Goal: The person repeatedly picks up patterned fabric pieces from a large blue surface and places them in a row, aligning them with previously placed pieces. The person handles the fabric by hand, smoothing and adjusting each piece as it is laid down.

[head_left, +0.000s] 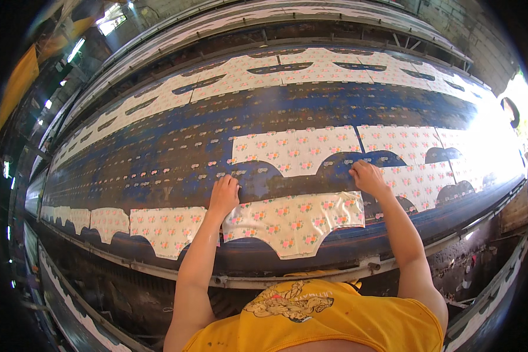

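A floral underwear-shaped fabric piece (293, 226) lies on the dark long table (176, 155) between my forearms. Its right side is shiny and slightly rippled. My left hand (224, 193) is just beyond its upper left corner, fingers curled together and pointing away from me. Beyond the upper right corner is my right hand (368, 177), also with bent, closed fingers, beside the lower edge of the farther pieces. Whether either hand pinches anything is hidden.
Another floral piece (296, 149) lies flat farther out, with more pieces (419, 179) to its right. Several lie along the near edge at left, such as this cut piece (167, 229). A far row of floral fabric (317, 70) crosses the table. A metal rail (258, 281) edges the near side.
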